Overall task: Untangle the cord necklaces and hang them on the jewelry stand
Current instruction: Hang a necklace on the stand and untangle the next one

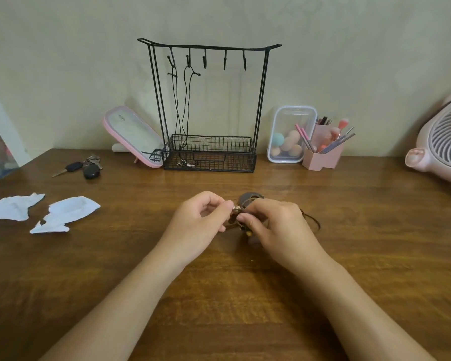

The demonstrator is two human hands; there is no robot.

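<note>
Both hands meet over the middle of the table [219,295]. The left hand [201,217] pinches a small metal bit of the brown cord necklace [238,216] between thumb and fingertips, and the right hand [276,225] pinches the knotted cords just beside it, fingers curled. The bundle sits between the two hands, raised off the wood or barely touching it; I cannot tell which. Its dark, rounded pendant [249,198] shows behind the right knuckles, and a thin cord loop [315,221] trails off to the right.

Straight ahead, well apart from the hands, stands the black wire jewelry stand [208,46]. Two black cord necklaces [185,100] hang from its left hooks down into the mesh basket [219,162], and three hooks [225,61] to their right are bare. Both hands look about equally near, so the lift would likely go forward and up, the cord hanging vertical.
</note>
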